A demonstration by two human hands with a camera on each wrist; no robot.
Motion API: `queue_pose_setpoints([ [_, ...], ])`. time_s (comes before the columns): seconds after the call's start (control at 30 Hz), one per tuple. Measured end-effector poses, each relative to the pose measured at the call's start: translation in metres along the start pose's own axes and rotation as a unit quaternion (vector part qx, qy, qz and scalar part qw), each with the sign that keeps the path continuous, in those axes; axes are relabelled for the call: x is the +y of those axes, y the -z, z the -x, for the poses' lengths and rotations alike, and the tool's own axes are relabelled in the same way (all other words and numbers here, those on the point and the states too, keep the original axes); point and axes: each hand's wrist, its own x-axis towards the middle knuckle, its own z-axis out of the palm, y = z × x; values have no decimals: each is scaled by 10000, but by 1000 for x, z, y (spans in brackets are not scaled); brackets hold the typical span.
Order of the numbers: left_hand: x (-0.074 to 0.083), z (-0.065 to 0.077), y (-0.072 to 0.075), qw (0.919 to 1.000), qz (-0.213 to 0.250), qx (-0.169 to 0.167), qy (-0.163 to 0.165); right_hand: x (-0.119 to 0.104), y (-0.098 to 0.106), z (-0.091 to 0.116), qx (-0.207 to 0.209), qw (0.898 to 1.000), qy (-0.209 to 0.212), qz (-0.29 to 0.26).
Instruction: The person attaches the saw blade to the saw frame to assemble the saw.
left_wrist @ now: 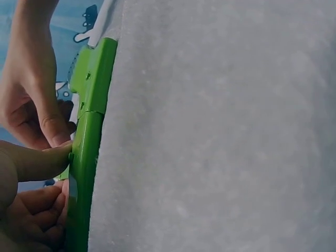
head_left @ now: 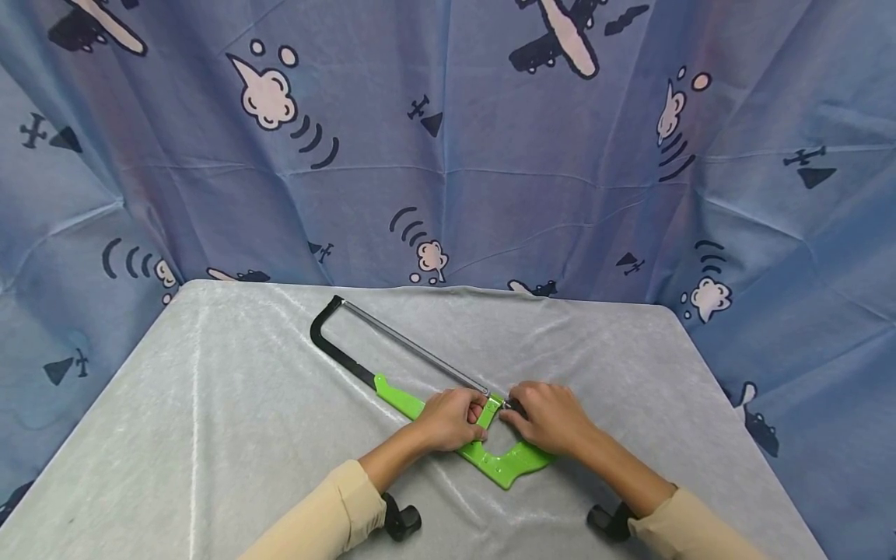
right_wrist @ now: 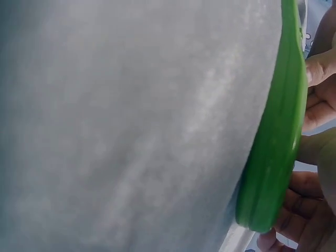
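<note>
A hacksaw lies on the cloth-covered table, with a bright green handle (head_left: 500,470) and a black front frame (head_left: 343,359). Its thin grey blade (head_left: 413,348) runs from the far black corner to a green post (head_left: 488,412) near the handle. My left hand (head_left: 448,420) grips the green part beside that post, thumb and fingers on either side. At the blade's near end, my right hand (head_left: 549,418) pinches a small black knob (head_left: 516,407), mostly hidden by the fingers. The green body (left_wrist: 89,147) lies along the cloth in the left wrist view, and the grip (right_wrist: 273,152) shows in the right wrist view.
Pale grey velvety cloth (head_left: 245,435) covers the table. A blue curtain (head_left: 490,218) printed with planes and clouds hangs right behind its far edge. Black wrist mounts (head_left: 402,519) stick out under both sleeves, close over the cloth.
</note>
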Motion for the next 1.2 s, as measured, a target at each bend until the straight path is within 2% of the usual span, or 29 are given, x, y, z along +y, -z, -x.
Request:
queue_pose_setpoints([
  [0.3,0,1,1,9999,136,8,-1,0,0,1,-172,9991,-205,-319],
  [0.7,-1,1,1,9998,174,-1,6,5,0,0,-463,9954,-269,-790],
  [0.97,-2,0,0,9999,145,-42,7,11,0,-1,-803,9856,-334,-1449],
  [1.2,-3,-1,0,9999,106,-48,-20,15,1,-3,-1067,9707,-340,-2125],
])
